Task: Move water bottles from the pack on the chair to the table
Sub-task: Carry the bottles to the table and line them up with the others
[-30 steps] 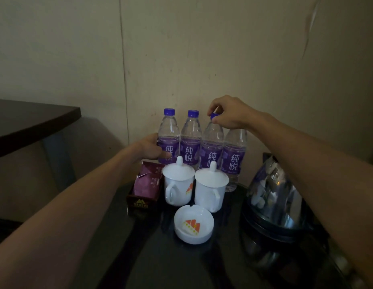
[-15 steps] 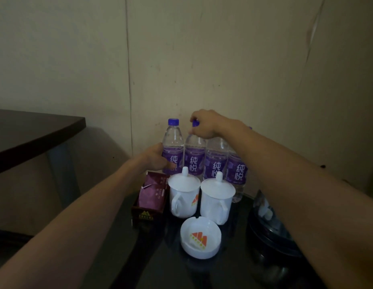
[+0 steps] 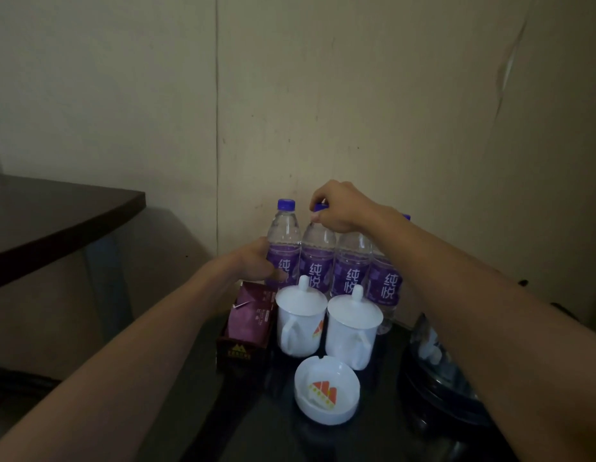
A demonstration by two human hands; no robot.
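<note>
four bottles [image 3: 348, 261] stand upright in a tight row at the back of the dark table [image 3: 256, 428], against the wall [image 3: 356, 95], shoulder to shoulder, clear plastic with purple labels and purple caps. the right hand [image 3: 340, 208] comes over from above and pinches the cap of the second bottle [image 3: 316, 258] from the left, fingertips closed round it, so the cap is mostly hidden. the left hand [image 3: 256, 261] is wrapped round the label of the leftmost bottle [image 3: 285, 248], thumb across the front, fingers behind and out of sight; that grip looks snug on the bottle. the fourth bottle [image 3: 385, 288] is partly covered by the right forearm, only a sliver of its cap showing. just in front of the row sit two white lidded mugs [image 3: 326, 325] side by side, handles toward me, and nearer still a white ashtray [image 3: 326, 391] with a red mark inside. left of the mugs a small dark box [image 3: 239, 348] holds purple packets [image 3: 248, 315]. a shiny kettle [image 3: 433, 355] sits at the right edge, half behind the arm. a second dark table [image 3: 49, 215] juts in from the left, apart from this one.
</note>
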